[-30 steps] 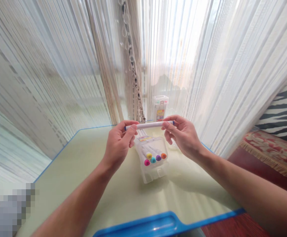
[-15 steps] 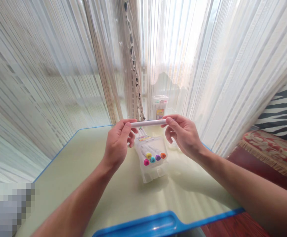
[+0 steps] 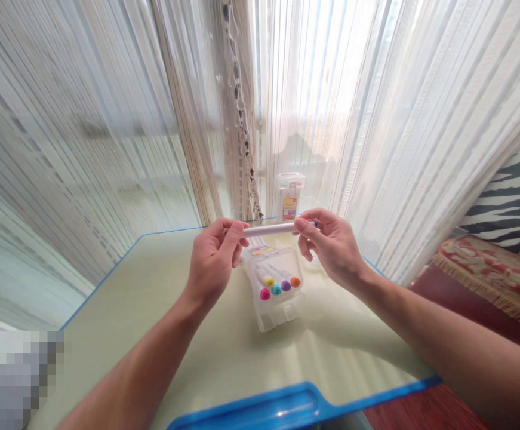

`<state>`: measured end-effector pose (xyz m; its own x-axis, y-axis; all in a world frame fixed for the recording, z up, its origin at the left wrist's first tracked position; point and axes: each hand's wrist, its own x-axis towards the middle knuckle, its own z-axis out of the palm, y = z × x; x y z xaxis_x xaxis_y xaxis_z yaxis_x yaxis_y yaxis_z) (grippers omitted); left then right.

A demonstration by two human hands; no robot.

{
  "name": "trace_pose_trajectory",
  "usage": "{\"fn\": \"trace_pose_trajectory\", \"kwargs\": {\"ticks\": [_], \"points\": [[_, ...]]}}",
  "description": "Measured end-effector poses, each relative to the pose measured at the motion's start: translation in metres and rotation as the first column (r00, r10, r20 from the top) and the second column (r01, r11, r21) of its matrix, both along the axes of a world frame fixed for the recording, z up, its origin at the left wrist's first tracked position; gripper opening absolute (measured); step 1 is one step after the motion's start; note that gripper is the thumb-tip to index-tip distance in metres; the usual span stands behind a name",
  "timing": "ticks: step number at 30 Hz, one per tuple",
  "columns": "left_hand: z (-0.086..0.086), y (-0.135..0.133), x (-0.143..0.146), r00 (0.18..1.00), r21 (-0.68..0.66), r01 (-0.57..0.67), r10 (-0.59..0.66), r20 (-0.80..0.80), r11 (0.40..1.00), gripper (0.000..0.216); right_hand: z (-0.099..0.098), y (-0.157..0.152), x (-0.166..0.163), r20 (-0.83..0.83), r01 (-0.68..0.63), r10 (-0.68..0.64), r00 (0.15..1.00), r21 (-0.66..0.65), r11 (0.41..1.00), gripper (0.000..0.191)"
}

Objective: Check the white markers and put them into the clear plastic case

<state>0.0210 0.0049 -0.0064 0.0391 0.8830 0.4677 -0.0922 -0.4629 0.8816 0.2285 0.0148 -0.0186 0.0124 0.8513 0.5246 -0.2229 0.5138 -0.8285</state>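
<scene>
A white marker (image 3: 268,229) is held level between my two hands, above the table. My left hand (image 3: 214,257) pinches its left end between thumb and fingers. At the other end, my right hand (image 3: 329,242) grips it, and a bit of dark blue shows past the fingers. Below the marker lies a clear plastic case (image 3: 266,316), tilted on its side with its end toward me. Several markers inside it show coloured round caps: a yellow cap (image 3: 268,282), a pink cap (image 3: 265,294), a teal cap (image 3: 276,289), a purple cap (image 3: 286,286) and an orange cap (image 3: 295,282).
A second clear case (image 3: 290,194) with a label stands upright at the table's back edge. The pale green table (image 3: 152,286) has a blue rim and a blue tray recess (image 3: 277,406) in front. String curtains (image 3: 107,119) hang behind. A patterned cushion (image 3: 488,269) is at right.
The marker has dropped slightly, and my hands have shifted a little along it, so less of its barrel shows. Blue now shows at its right end. The cases have not moved.
</scene>
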Motion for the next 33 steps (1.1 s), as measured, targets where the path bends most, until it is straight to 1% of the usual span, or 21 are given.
{"fn": "trace_pose_trajectory", "kwargs": {"ticks": [7,15,20,25,27,33], "points": [[0.0005,0.0007,0.0013,0.998,0.0,-0.017,0.017,0.054,1.0,0.026,0.0025,-0.0006,-0.0006,-0.032,-0.011,0.01,0.999,-0.022,1.0,0.024],[-0.0049,0.003,-0.0017,0.998,0.032,0.017,-0.018,0.052,0.999,0.029,0.0002,0.0005,0.0005,-0.029,-0.002,0.001,1.0,-0.026,1.0,0.026],[-0.0013,0.0019,-0.0005,0.991,0.004,0.029,-0.029,0.128,1.0,0.03,0.0031,-0.0013,0.0005,-0.072,-0.041,0.037,0.997,-0.057,0.998,0.023],[0.001,0.0013,-0.001,0.978,-0.034,0.071,-0.063,0.201,0.997,0.031,0.0058,-0.0033,0.0019,-0.115,-0.075,0.065,0.991,-0.089,0.993,0.029],[0.0008,0.0015,-0.0014,0.98,-0.039,0.062,-0.053,0.193,0.997,0.03,0.0059,-0.0034,0.0019,-0.113,-0.072,0.061,0.992,-0.088,0.994,0.03],[-0.0005,0.0022,-0.0013,0.997,-0.049,-0.014,0.018,0.078,0.999,0.022,0.0033,-0.001,-0.0005,-0.063,-0.035,0.032,0.997,-0.053,0.998,0.023]]}}
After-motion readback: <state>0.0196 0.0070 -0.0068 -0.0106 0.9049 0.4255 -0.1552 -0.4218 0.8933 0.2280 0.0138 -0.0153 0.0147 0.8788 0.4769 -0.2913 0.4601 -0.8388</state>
